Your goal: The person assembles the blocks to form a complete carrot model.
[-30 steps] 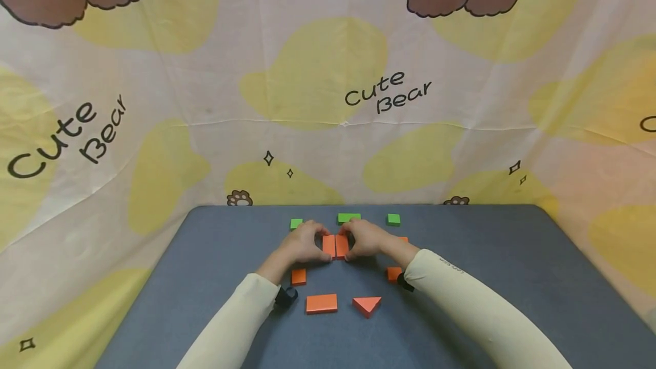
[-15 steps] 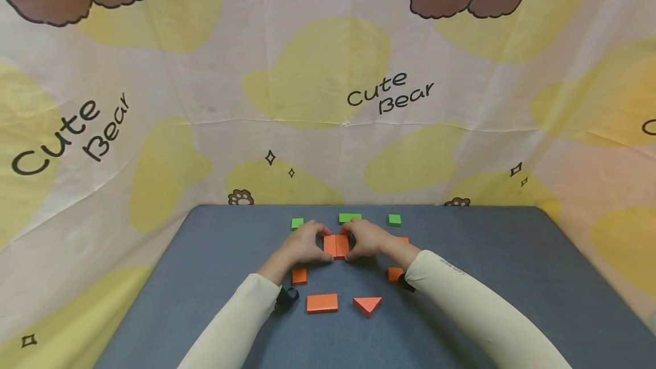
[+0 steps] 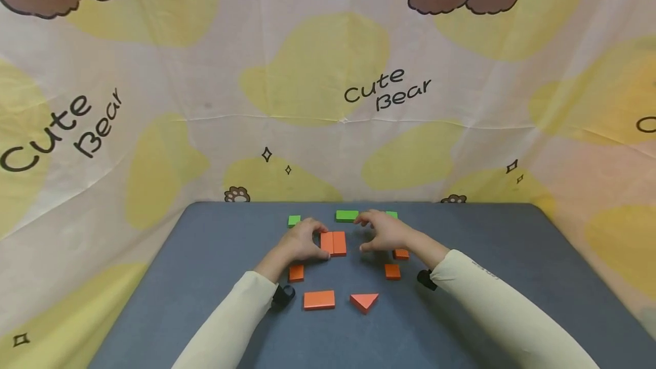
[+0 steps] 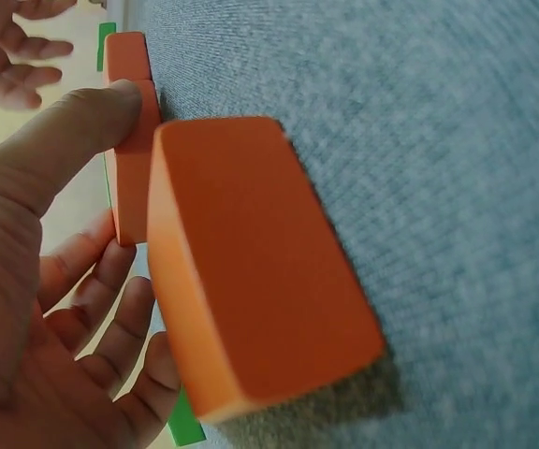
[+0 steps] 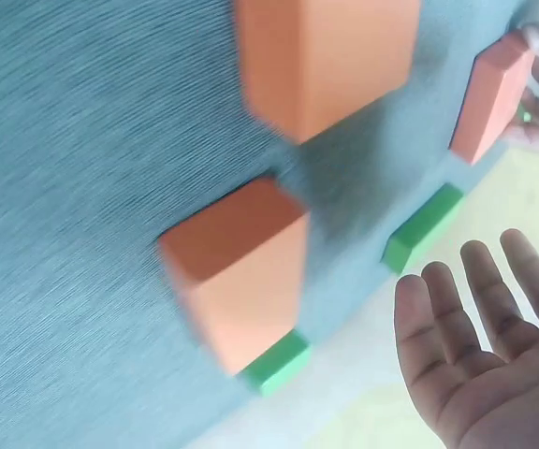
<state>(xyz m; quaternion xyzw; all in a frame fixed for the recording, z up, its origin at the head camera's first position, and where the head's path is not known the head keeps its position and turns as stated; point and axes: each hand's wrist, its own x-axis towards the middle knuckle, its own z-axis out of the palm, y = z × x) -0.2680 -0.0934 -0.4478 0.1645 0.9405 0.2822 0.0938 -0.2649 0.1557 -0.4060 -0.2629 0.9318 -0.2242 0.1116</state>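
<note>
Two orange rectangular blocks lie side by side, touching, near the middle of the table in the head view. My left hand [image 3: 299,242] holds the left orange block [image 3: 326,242]. In the left wrist view its thumb [image 4: 92,122] presses one end and the fingers curl at the other side. Apart from the right orange block [image 3: 339,244], my right hand [image 3: 390,231] hovers to its right, holding nothing. Its fingers [image 5: 502,299] are spread and relaxed in the right wrist view. It partly hides a small green block [image 3: 392,214].
Behind the pair lie a long green block [image 3: 347,216] and a small green block [image 3: 294,220]. Small orange blocks [image 3: 296,273] [image 3: 392,271] [image 3: 401,254] sit at both sides. An orange rectangular block [image 3: 319,300] and an orange triangular block [image 3: 364,302] lie nearer. A printed cloth hangs behind the table [image 3: 461,232].
My right hand has let go of the right orange block and moved right, away from the pair. The left hand stays at its block. The two orange blocks remain together.
</note>
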